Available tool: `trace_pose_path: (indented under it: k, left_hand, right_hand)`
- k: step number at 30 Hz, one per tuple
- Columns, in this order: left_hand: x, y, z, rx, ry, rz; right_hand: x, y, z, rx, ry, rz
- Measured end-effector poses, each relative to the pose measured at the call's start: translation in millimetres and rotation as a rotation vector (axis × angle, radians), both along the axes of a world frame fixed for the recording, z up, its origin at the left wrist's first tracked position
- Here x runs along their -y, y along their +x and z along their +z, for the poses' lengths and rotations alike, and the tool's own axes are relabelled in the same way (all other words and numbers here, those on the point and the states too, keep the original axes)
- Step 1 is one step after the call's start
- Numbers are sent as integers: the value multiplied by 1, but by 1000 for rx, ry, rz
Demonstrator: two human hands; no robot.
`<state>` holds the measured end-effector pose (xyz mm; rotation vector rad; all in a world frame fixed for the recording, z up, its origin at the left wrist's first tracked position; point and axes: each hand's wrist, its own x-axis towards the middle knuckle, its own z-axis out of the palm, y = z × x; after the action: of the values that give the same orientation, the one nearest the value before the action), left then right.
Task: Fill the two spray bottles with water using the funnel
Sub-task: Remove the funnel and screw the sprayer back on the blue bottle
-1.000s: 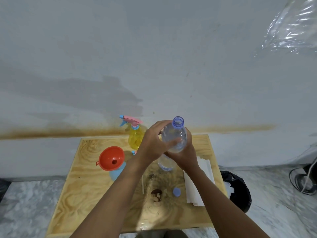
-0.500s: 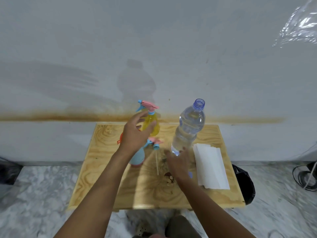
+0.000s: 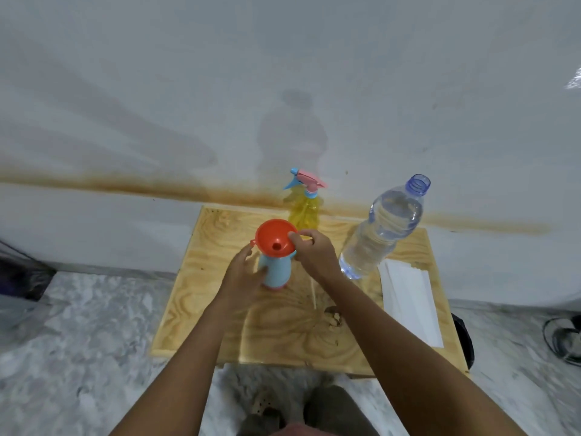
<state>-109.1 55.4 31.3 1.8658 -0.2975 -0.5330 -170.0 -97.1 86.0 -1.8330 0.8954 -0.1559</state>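
Right hand (image 3: pixel 314 256) off the clear plastic water bottle (image 3: pixel 380 234), now on the orange plastic funnel (image 3: pixel 276 237).
Funnel sits in the neck of the pale blue spray bottle (image 3: pixel 276 273), mid wooden desk (image 3: pixel 283 335). Right thumb and forefinger pinch its rim; left hand (image 3: pixel 243 275) grips the bottle body. Water bottle stands uncapped just to the right, nearly full, so likely no pour yet. Yellow spray bottle (image 3: pixel 305 212) at the back edge has its trigger head on; fill level can't tell.
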Motion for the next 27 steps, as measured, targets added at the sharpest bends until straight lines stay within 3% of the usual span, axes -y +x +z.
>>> trace_pose_path:
  k: [2,7,16,27]
  left_hand:
    - [8,3,-12,30,30,-66]
    - [21,1,-25,68,56,66]
    - [20,1,-29,149,47,49]
    - [21,2,-36,154,17,59]
  right_hand:
    - [1,4,-2,3,-32,-1]
    - [2,6,1,32,-91,51]
    - [11,2,9,106,-89,-3]
    - [22,-16,5,100,128,-137]
